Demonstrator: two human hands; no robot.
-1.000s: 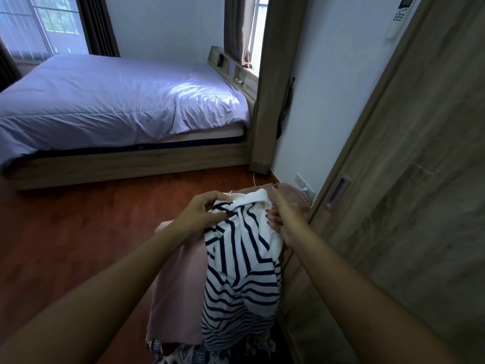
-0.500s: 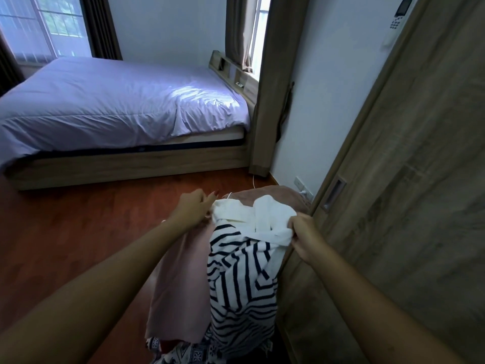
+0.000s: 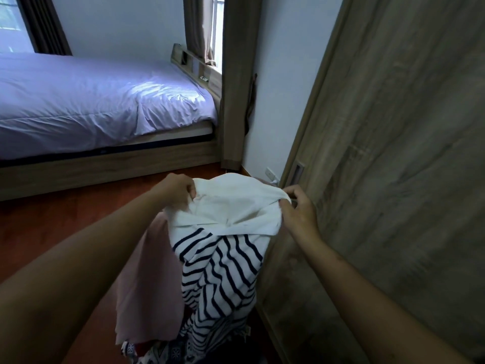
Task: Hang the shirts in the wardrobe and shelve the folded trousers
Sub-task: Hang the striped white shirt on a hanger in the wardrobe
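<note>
A white shirt with navy stripes [image 3: 223, 271] hangs in front of me, its plain white collar part stretched flat at the top. My left hand [image 3: 175, 191] grips the left end of that white part. My right hand [image 3: 298, 208] pinches the right end. A pink garment [image 3: 147, 292] hangs behind the shirt on the left. A patterned dark and white cloth [image 3: 162, 353] shows below them. The wooden wardrobe door [image 3: 393, 179] stands shut just right of my right hand, with a recessed handle [image 3: 296, 172].
A bed [image 3: 91, 106] with a pale lilac cover fills the far left, on a wooden frame. A brown curtain [image 3: 236, 88] hangs by the white wall. A wall socket [image 3: 271, 174] sits low near the wardrobe. Red-brown floor [image 3: 65, 219] lies between me and the bed.
My hands have moved apart and spread the shirt's white top between them. The shirt sits higher and wider than before, and the camera has shifted closer to the wardrobe.
</note>
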